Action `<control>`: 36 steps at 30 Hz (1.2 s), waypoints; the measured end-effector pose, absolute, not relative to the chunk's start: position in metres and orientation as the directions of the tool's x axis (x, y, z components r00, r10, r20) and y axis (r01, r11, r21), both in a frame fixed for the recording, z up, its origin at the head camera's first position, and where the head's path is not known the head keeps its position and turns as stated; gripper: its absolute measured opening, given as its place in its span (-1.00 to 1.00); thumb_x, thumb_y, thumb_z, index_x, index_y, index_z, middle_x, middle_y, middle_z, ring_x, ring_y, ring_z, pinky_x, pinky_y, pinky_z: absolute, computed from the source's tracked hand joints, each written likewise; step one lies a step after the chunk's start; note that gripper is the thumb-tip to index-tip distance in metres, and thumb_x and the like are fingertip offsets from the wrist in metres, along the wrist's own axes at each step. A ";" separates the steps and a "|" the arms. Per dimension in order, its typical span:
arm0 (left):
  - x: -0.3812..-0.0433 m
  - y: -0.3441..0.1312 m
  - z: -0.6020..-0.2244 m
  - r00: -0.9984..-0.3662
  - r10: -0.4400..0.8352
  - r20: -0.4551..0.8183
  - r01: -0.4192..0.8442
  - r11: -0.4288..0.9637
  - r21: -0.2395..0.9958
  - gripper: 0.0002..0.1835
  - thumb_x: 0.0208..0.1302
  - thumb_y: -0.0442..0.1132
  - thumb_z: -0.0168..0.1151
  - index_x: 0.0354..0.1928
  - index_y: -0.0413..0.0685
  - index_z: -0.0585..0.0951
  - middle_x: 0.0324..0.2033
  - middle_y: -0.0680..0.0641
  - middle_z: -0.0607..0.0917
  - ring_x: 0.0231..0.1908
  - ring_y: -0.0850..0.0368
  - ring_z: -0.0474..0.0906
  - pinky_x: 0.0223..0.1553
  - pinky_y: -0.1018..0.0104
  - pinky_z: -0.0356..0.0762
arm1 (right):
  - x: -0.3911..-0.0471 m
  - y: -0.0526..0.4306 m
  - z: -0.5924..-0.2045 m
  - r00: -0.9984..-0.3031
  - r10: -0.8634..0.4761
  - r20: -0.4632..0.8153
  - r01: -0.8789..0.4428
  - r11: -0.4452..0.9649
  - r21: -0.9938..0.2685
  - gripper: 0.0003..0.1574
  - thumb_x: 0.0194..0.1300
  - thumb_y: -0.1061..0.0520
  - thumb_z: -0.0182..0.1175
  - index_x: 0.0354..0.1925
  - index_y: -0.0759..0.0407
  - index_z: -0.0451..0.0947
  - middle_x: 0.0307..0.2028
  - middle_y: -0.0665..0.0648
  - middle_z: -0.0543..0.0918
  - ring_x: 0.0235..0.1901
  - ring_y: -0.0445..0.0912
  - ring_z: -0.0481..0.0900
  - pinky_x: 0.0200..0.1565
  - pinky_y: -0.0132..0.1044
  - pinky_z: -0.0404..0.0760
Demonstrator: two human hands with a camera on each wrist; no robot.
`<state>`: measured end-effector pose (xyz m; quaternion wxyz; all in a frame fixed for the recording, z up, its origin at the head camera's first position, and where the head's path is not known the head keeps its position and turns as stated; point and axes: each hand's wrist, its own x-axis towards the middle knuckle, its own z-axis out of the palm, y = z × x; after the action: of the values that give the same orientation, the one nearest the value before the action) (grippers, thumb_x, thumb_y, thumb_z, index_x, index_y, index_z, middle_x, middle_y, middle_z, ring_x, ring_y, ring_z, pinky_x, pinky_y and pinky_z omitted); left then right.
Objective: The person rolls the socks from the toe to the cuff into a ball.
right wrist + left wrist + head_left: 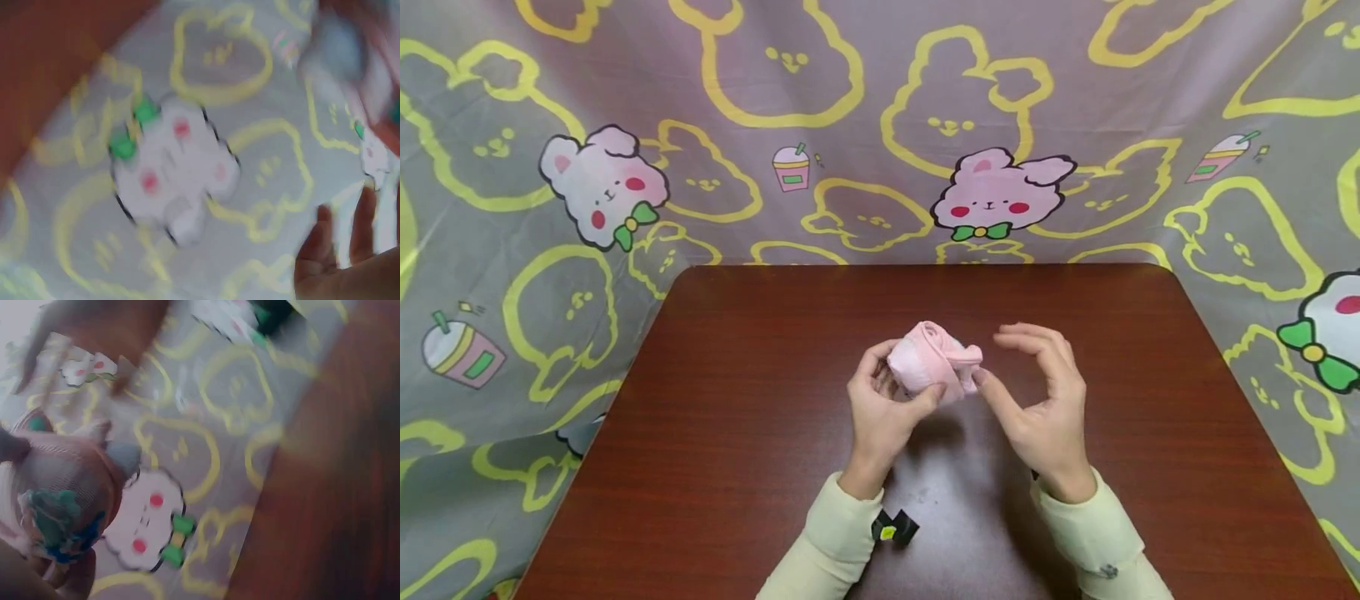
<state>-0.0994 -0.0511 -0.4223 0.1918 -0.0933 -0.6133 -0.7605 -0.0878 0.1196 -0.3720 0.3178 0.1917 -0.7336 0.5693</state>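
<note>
A pink rolled-up sock bundle (922,360) is held above the table by my left hand (880,417), thumb in front and fingers behind. Its top shows a spiral fold, and a loose folded edge sticks out on the right. My right hand (1051,408) is beside that edge, thumb tip right at it and the other fingers spread away. In the left wrist view, teal and blue stitching shows on the bundle (59,469). Blurred, part of the bundle (340,50) appears at the top right of the right wrist view, above the right fingers (362,231).
A dark reddish-brown table (737,467) spreads under both hands. Behind and around it hangs a grey curtain (865,150) with yellow outlines and white cartoon animals. A black strap piece with a yellow tag (889,532) juts from the left cuff.
</note>
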 end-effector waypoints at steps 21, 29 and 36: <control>-0.105 -0.058 -0.420 -0.396 0.023 0.918 0.716 0.634 0.293 -0.38 -0.22 -0.25 0.50 -0.01 -0.37 0.61 -0.11 -0.21 0.68 -0.12 -0.10 0.64 -0.06 0.12 0.65 | -0.094 0.094 -0.394 -0.505 -0.027 0.863 -0.585 0.746 -0.319 -0.80 0.33 0.23 0.03 -0.28 0.40 0.47 -0.43 0.27 0.58 -0.52 0.16 0.51 -0.48 0.02 0.47; -0.098 -0.056 -0.410 -0.618 0.057 0.784 0.686 0.526 0.503 -0.23 -0.32 -0.17 0.75 0.04 -0.28 0.64 -0.10 -0.15 0.72 -0.08 0.02 0.68 -0.03 0.22 0.63 | -0.098 0.108 -0.394 -0.739 0.115 0.664 -0.614 0.293 -0.733 -0.91 0.40 0.41 -0.02 -0.28 0.47 0.30 -0.60 0.10 0.51 -0.69 -0.26 0.28 -0.70 -0.45 0.19; -0.101 -0.058 -0.417 -0.863 0.043 0.504 0.479 0.390 0.787 -0.34 -0.31 -0.18 0.69 0.01 -0.04 0.70 -0.24 0.02 0.77 -0.32 0.19 0.66 -0.31 0.33 0.62 | -0.111 0.112 -0.397 -0.882 -0.015 0.470 -0.456 0.274 -0.847 -0.97 0.36 0.43 0.14 -0.26 0.38 0.49 -0.62 0.00 0.45 -0.66 -0.25 0.31 -0.66 -0.43 0.24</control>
<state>-0.1014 -0.0578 -0.4173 0.2062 -0.1617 -0.8076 -0.5282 -0.1108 0.1121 -0.3968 0.1891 0.1517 -0.7752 0.5833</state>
